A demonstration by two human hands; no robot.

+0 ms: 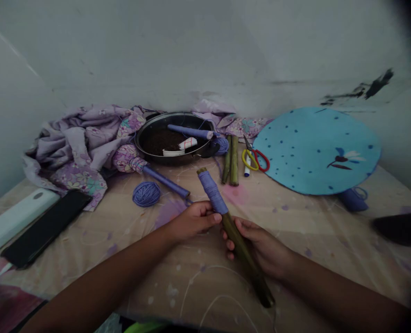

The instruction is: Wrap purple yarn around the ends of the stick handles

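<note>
A green stick (242, 252) lies across my hands, its upper part wrapped in purple yarn (212, 192). My right hand (260, 247) is wrapped round the bare green part near its middle. My left hand (193, 221) pinches the stick at the lower edge of the yarn wrapping, fingers closed. A ball of purple yarn (146, 193) lies on the cloth-covered table (312, 240) to the left of the stick's top.
A dark pan (146, 134) at the back holds a purple-wrapped stick (190, 132) and brown grains. Two bare green sticks (230, 159), scissors (255, 158), a blue round fan (316, 150), crumpled floral cloth (83, 148), a black phone (47, 226) and a white case (14, 217) surround it.
</note>
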